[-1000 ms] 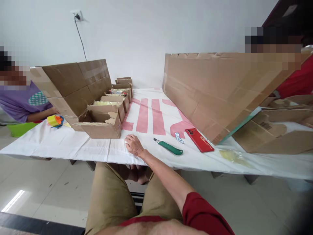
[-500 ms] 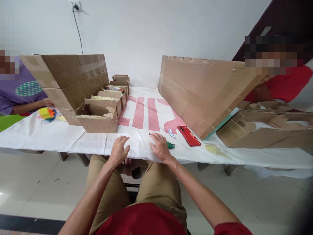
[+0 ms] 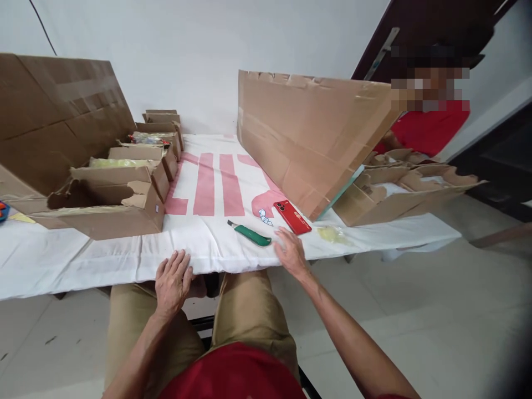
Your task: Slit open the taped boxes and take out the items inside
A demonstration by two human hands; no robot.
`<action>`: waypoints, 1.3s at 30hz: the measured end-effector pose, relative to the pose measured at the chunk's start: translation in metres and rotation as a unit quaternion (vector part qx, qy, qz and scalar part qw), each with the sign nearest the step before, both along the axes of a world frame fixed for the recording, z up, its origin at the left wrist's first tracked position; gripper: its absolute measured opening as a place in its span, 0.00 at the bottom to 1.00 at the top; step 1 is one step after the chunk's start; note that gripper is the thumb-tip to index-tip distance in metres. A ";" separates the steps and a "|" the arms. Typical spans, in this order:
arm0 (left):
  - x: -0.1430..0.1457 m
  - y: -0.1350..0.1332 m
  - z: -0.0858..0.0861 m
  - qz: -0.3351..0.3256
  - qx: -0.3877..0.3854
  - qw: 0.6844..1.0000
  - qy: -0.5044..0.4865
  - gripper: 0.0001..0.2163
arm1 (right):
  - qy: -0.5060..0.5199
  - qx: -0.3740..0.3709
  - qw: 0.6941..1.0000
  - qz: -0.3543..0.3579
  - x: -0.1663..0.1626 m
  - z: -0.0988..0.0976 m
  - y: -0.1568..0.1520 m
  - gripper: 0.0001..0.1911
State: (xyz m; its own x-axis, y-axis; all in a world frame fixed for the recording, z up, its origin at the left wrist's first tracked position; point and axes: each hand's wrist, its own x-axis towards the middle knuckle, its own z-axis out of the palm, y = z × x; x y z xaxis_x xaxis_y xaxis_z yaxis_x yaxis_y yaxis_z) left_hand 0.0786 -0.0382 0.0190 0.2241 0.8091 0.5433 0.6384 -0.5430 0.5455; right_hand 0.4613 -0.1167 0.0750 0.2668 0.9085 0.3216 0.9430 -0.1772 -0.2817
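Note:
My left hand rests open on the near edge of the white tablecloth, fingers lying flat. Close to the red phone is my right hand, its fingers apart and nothing in them. Just left of its fingertips lies a green box cutter with its dark tip pointing to the left. A small blue-and-white paper cutout sits between the cutter and the phone. To the right of my right hand is a clear packet with yellowish contents.
A row of open cardboard boxes runs back along the left, beside a tall cardboard panel. Another cardboard panel stands on the right, with more open boxes beyond it. A person in a red top is behind those.
The view has swung to the right. My right hand has shifted rightward, uncovering the box cutter. My left hand has come down flat on the table edge.

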 end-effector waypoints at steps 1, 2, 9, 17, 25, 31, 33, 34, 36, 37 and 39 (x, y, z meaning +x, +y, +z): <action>0.001 0.000 -0.001 0.002 0.003 1.000 0.002 0.16 | -0.005 -0.003 1.000 -0.023 0.015 0.004 -0.002 0.23; 0.001 0.000 -0.001 0.006 0.008 1.000 0.004 0.16 | -0.010 -0.006 0.999 -0.045 0.031 0.008 -0.004 0.24; 0.005 -0.003 -0.002 0.025 0.054 0.998 0.028 0.16 | -0.037 -0.076 0.989 -0.119 0.087 0.026 0.015 0.30; 0.004 -0.002 -0.002 0.026 0.152 0.983 0.098 0.16 | -0.056 -0.148 0.976 -0.149 0.082 0.031 0.033 0.33; 0.007 -0.003 0.001 0.025 0.152 0.982 0.106 0.16 | -0.073 -0.175 0.969 -0.158 0.079 0.042 0.040 0.32; 0.014 -0.005 0.007 0.030 0.082 0.993 0.073 0.15 | -0.093 -0.175 0.969 -0.148 0.082 0.048 0.039 0.32; 0.015 -0.006 0.013 0.032 0.064 0.996 0.059 0.14 | -0.122 -0.151 0.972 -0.131 0.092 0.039 0.039 0.33; 0.015 -0.005 0.017 0.031 0.058 0.997 0.048 0.14 | -0.144 -0.112 0.975 -0.128 0.098 0.033 0.042 0.34; 0.010 0.001 0.031 0.032 0.066 0.997 0.022 0.13 | -0.176 -0.021 0.980 -0.093 0.105 0.019 0.055 0.33; 0.005 0.005 0.041 0.038 0.080 0.996 0.006 0.13 | -0.183 0.022 0.981 -0.057 0.104 0.013 0.065 0.32; -0.011 0.016 0.065 0.067 0.124 0.990 -0.027 0.13 | -0.177 0.107 0.978 0.029 0.084 0.009 0.087 0.27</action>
